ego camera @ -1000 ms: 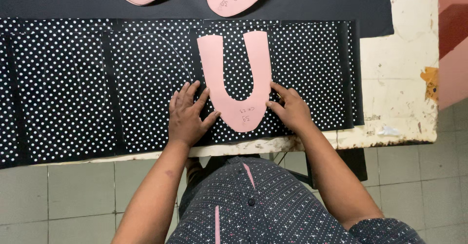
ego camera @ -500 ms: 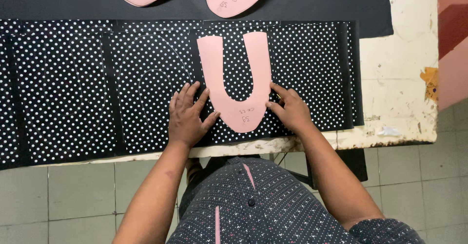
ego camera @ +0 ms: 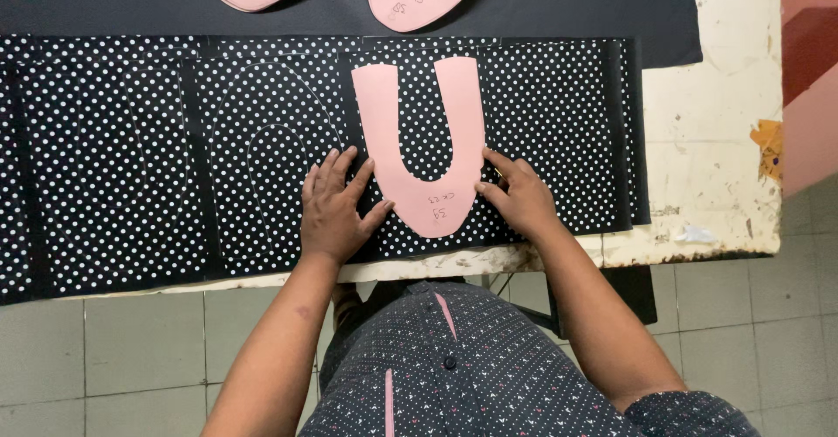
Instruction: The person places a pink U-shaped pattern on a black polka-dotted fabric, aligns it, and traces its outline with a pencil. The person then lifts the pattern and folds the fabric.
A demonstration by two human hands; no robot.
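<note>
while nothing has shifted since a second ago, both hands keep flat, spread fingers on the pink u-shaped pattern (ego camera: 427, 153), the left hand (ego camera: 336, 210) at its left curve, the right hand (ego camera: 517, 197) at its right curve, pinning it to the dotted fabric (ego camera: 131, 158).

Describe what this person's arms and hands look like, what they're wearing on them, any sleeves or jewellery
Both forearms are bare from wrist to past the elbow. The left hand and right hand wear no gloves, and no rings, watch or bracelets show. A short sleeve covers the right upper arm: dark navy cloth with small pale dots, matching the shirt, which has thin pink stripes and a dark button. The left sleeve is out of view.
</note>
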